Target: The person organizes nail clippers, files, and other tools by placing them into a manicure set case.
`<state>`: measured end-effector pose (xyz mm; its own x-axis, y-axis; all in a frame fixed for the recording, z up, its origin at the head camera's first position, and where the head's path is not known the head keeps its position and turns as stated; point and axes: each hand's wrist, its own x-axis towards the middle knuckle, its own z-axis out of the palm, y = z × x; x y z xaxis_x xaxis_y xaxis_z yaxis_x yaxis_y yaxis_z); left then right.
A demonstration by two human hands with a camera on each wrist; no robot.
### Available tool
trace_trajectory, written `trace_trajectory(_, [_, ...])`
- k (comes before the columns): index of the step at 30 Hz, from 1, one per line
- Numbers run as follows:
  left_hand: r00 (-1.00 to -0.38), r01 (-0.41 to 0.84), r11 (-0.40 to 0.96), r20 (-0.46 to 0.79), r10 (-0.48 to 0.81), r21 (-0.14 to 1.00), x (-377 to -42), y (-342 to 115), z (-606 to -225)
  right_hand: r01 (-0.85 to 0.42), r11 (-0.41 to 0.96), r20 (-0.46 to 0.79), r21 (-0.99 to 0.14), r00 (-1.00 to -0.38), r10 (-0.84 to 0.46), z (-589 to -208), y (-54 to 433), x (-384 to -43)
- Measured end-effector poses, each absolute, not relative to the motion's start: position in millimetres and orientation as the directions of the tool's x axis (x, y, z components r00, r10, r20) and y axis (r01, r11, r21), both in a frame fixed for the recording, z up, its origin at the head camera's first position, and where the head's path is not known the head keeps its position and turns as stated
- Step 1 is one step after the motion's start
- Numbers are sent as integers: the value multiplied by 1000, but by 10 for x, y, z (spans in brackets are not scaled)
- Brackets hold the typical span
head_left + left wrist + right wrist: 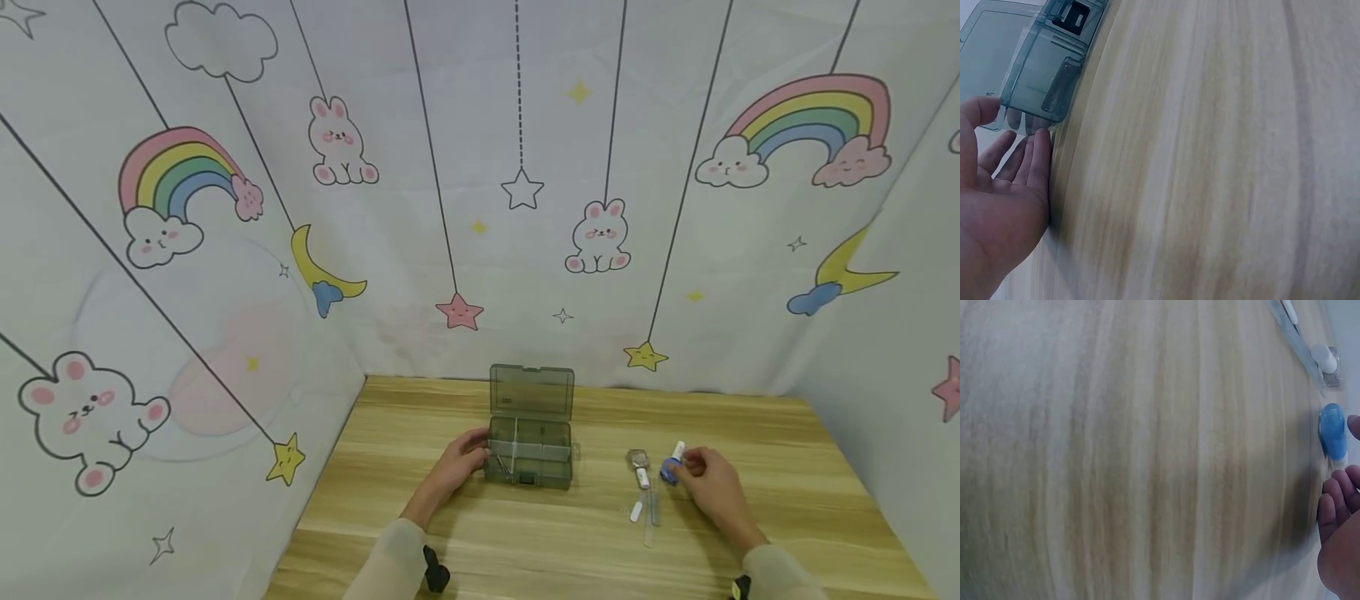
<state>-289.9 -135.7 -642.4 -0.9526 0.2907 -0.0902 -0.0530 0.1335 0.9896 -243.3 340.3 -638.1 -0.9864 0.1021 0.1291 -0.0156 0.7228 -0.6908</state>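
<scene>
A grey-green see-through compartment box (528, 475) stands on the table with its lid (532, 392) raised. My left hand (459, 457) rests against the box's left side; in the left wrist view its fingers are fairly straight and the thumb is at the rim. Thin sticks (504, 465) lie in the front left compartment. At the right, my right hand (716, 487) pinches a small blue bottle (1333, 432) with a white cap (678, 450), the thumb at its blue body and the forefinger by the cap. Part of the grip is hidden.
Left of the blue bottle lies a clear brownish bottle (638, 458) with a white cap. A small white piece (637, 509), a bluish strip (656, 507) and a clear strip (648, 529) lie nearer me. Patterned cloth walls (480, 250) enclose the wood-grain table (600, 558).
</scene>
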Motion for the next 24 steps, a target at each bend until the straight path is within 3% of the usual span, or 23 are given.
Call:
trace_trajectory(10, [-953, -53, 146, -94, 289, 988, -2899, -1364, -6428, 47, 691, 37, -721, -994, 106, -6399, 3292, -2469])
trace_trajectory(24, [-952, -51, 156, -95, 291, 986, -2907, -1364, -6426, -10, 727, 114, -686, -989, 94, -6501, 3352, -2474])
